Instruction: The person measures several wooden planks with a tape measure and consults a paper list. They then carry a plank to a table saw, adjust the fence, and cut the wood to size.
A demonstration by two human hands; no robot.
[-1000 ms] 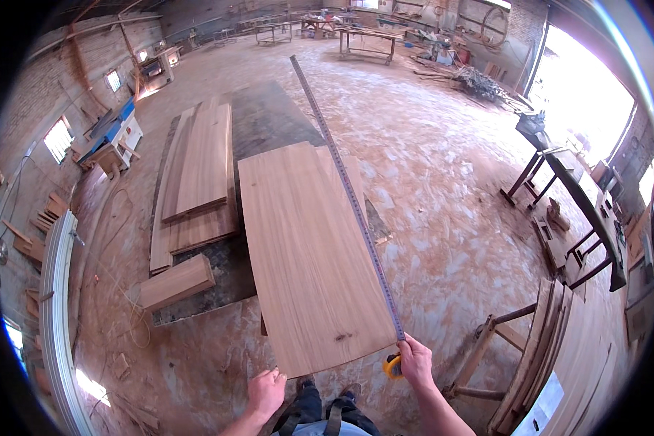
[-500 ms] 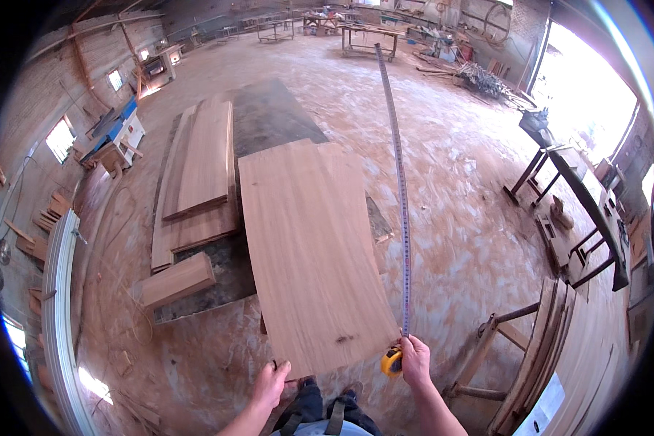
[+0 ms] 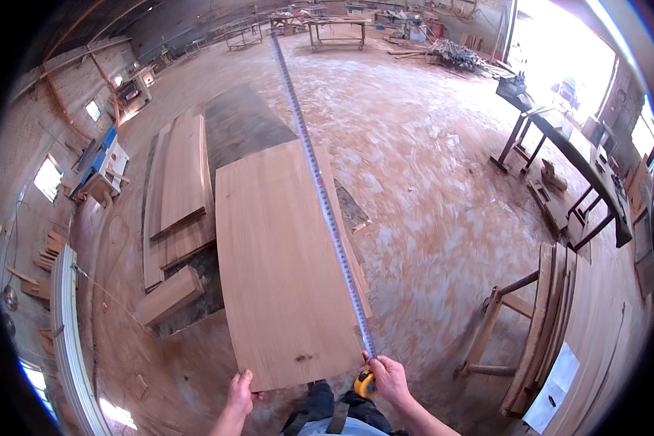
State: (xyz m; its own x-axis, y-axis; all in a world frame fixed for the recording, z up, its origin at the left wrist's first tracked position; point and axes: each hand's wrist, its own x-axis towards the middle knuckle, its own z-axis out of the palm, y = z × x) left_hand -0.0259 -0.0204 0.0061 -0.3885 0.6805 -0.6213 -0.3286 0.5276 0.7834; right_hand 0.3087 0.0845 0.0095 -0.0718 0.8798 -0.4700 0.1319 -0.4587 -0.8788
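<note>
The right hand is closed around a yellow tape measure, at the near right corner of a big wooden board. Its fingers pinch the tape blade where it comes out of the case. The blade runs straight away from the hand, along the right edge of the board, then on past the board's far end toward the back of the room. The left hand is at the near left corner of the board, with its fingers bent over the near edge.

The board is long and light brown. It lies flat, just above the floor, which is dusty and covered in sawdust. Left of the board is a stack of planks. A short thick block lies near the board's left side. Right of the board, more boards lean on a wooden stand. Workbenches stand far beyond the board's far end.
</note>
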